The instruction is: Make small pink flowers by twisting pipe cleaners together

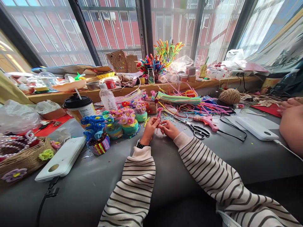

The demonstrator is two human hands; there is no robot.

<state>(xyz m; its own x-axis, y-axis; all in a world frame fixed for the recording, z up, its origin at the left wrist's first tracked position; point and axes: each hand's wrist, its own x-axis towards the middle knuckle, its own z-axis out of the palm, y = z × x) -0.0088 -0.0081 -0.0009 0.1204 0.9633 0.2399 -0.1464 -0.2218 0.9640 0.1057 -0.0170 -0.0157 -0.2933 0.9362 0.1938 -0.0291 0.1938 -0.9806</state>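
Near the middle of the grey table [165, 164], my left hand [151, 128] pinches a pink pipe cleaner [160, 111] whose curled top rises above the fingers. Close on its right, my right hand [168, 128] has its fingers pressed together on the lower part of the same piece; the fingertips of both hands nearly meet. Black-handled scissors [198, 130] lie just to the right of my hands. Left of my hands stand small pots of pipe-cleaner flowers, one with pink blooms [126, 116] and one with blue blooms [94, 126].
A pink glue gun [208, 122] with a black cord lies right of the scissors. White power banks [257, 128] sit on both sides. Colourful pipe cleaners [180, 98], a lidded cup [80, 108] and a bottle [107, 98] stand behind. Another person's arm [292, 126] rests at the right edge.
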